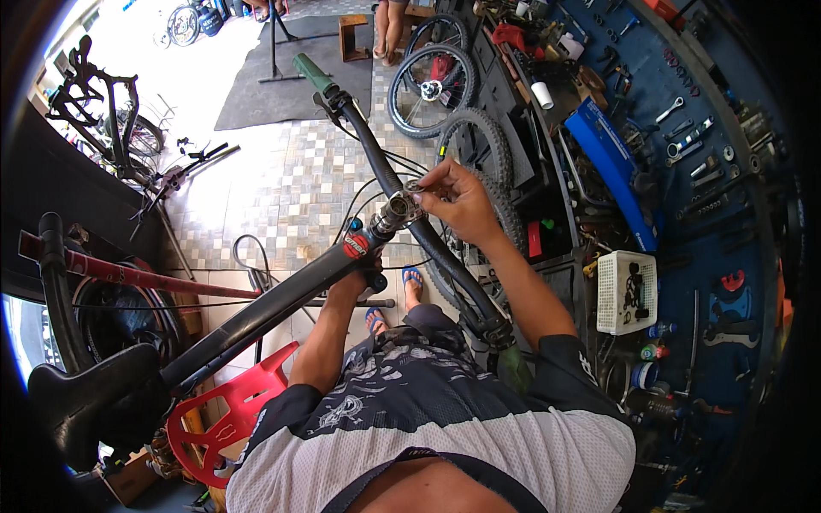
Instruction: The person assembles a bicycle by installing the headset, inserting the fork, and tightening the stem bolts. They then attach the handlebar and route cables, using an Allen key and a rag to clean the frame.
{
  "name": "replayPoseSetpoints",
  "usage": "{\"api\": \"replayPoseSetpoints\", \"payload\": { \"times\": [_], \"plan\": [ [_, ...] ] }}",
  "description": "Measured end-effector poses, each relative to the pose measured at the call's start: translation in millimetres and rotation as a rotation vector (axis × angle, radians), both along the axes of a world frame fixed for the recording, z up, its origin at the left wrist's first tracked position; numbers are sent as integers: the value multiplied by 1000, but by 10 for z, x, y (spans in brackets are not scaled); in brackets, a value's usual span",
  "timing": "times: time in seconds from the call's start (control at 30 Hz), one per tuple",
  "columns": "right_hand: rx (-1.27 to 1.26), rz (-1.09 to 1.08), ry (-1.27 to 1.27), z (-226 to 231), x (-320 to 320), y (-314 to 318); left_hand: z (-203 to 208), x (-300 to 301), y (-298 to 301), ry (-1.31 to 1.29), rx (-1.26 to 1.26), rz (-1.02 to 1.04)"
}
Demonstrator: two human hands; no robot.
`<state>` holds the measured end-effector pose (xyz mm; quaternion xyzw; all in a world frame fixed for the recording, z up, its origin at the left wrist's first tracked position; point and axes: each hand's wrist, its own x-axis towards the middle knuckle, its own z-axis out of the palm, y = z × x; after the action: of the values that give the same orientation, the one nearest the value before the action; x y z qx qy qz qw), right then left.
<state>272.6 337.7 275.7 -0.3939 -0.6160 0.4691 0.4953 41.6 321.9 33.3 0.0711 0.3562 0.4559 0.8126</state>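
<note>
One metal piece [414, 186] sits pinched at the tip of the right grip [459, 203], left grip [349, 282] unclear.

Arms and hands of the person, viewed from above. The right forearm [537, 295] slants forward and to the left; the right hand [462, 203] is raised ahead of the torso [428, 410], with its thumb [434, 205] and forefinger [440, 175] drawn together at the tips in a pinch. The left forearm [323, 342] extends forward and slightly to the right. The left hand [347, 281] lies nearer the torso than the right, largely hidden, so its finger pose cannot be determined.
</note>
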Motion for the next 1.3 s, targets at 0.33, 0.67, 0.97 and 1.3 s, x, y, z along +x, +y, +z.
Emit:
{"api": "replayPoseSetpoints", "payload": {
  "times": [0.33, 0.67, 0.97, 1.3],
  "plan": [
    [220, -57, -247, -91, -175, 20, 107, 29, -12, 39, -27, 39],
    [430, -140, -429, -60, -200, -42, 71, 27, -16, 35, 16, 42],
    [550, -123, -620, 75, -206, -58, -37, 14, -6, 73, 36, 4],
    [455, 70, -687, 360, -121, -86, -11, -5, -20, 100, 151, -62]
  ]
}}
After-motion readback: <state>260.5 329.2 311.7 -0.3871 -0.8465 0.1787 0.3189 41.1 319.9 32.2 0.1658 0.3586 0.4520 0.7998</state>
